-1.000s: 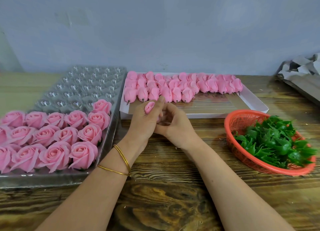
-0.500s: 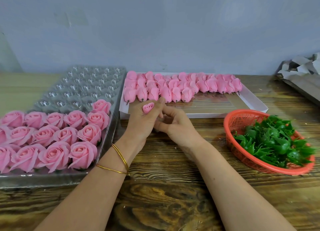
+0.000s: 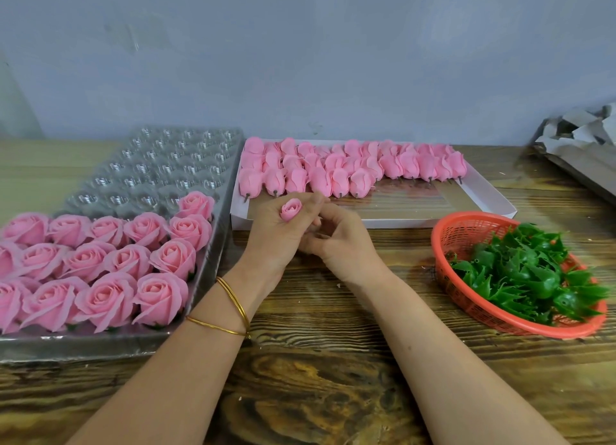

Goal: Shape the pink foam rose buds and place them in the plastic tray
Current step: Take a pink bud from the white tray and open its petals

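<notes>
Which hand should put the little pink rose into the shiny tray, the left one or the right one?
Probably the left. The left hand grips the rose, and the tray lies on that side. The right hand would have to reach across.

The left forearm (image 3: 186, 371) and right forearm (image 3: 443, 351) were both bare, skin showing all the way back to the lower edge of the view. Two thin gold bangles (image 3: 235, 303) ringed the left wrist, plain smooth hoops; one lay nearer the left hand (image 3: 276, 241), the other slightly further up the arm
</notes>
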{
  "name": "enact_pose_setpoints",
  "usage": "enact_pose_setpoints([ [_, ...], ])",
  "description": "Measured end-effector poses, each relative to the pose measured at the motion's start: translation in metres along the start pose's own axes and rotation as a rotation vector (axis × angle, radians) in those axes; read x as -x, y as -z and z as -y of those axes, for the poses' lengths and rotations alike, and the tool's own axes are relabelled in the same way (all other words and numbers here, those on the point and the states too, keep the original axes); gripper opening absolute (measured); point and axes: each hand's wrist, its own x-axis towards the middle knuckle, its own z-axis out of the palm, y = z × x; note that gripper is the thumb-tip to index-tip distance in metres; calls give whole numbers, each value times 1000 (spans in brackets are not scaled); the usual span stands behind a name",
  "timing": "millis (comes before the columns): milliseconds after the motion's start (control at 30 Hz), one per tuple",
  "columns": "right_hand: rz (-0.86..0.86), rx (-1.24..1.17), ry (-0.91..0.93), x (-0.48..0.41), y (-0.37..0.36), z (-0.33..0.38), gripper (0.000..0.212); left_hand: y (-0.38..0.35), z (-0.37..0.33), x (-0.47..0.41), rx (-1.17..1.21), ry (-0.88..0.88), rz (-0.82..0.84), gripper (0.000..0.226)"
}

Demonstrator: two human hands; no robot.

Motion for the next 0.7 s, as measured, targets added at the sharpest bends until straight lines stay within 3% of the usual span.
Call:
enact_pose_setpoints([
  [167, -53, 6, -49, 1, 0, 4, 19, -1, 0, 1, -38, -26, -16, 33],
  [267, -172, -77, -110, -1, 3, 6, 17, -1, 0, 1, -85, -93, -46, 36],
  [400, -253, -200, -85, 0, 4, 11, 1, 0, -2, 4, -241, -193, -45, 39],
  [533, -241, -21, -72, 0, -1, 9, 17, -4, -1, 5, -248, -149, 25, 26],
  [700, -235, 48, -76, 0, 0, 9, 21, -2, 5, 3, -291, -129, 39, 30],
])
